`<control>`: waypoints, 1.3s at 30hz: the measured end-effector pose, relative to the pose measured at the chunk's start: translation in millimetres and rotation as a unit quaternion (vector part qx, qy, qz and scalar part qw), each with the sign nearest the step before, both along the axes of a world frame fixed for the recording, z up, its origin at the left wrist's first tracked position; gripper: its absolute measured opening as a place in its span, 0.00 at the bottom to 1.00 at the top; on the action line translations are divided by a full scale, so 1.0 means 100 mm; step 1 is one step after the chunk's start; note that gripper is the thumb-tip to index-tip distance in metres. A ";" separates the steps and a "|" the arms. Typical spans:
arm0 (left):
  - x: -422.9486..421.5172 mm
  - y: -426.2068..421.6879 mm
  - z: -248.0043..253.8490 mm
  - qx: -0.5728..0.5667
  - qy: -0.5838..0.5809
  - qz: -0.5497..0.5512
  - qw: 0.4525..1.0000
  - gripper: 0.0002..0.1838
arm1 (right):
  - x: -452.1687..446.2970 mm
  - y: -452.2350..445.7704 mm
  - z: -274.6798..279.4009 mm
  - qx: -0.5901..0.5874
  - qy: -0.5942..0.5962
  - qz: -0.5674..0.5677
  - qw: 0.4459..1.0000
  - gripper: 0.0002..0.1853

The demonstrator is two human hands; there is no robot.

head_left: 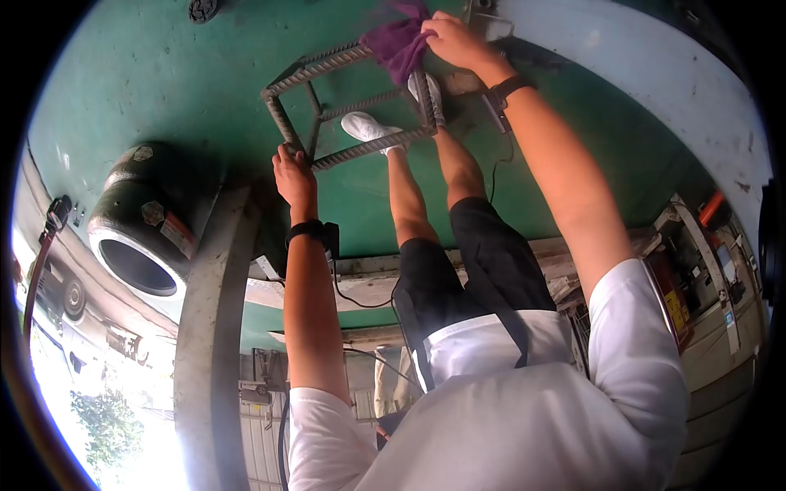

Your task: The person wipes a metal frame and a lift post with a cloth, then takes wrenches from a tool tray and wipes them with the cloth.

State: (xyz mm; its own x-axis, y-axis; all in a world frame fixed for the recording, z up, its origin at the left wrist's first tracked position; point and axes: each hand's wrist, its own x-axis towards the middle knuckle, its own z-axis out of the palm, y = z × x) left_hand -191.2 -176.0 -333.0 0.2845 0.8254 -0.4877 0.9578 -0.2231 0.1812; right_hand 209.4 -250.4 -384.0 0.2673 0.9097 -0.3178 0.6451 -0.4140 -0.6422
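Two hands are at one ribbed frame [352, 154], which is over the green floor [237, 69]: the left hand [295, 185] curls around its near left corner, the right hand [463, 44] pinches a purple cloth [399, 47] at the far right corner.

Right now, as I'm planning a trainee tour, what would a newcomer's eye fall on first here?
Probably the purple cloth, bunched in the right hand at the upper right of the ribbed metal frame, whose lower left corner the left hand holds. Next, perhaps, the dark cylinder with its wide, pale-rimmed opening, at the picture's left on the green floor.
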 end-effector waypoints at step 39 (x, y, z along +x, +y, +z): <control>-0.21 0.63 1.34 -0.243 -0.110 -0.058 0.962 0.18 | -0.86 -0.73 0.47 0.004 0.117 -0.188 0.975 0.12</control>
State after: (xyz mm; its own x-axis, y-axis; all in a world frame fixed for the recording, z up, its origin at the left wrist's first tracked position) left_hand -212.5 -112.8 -199.1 0.5015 0.4715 -0.7254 0.8580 -0.1638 0.4868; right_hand 123.5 -323.9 -337.3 0.5037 0.7643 -0.4026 0.2843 -0.5867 -0.7582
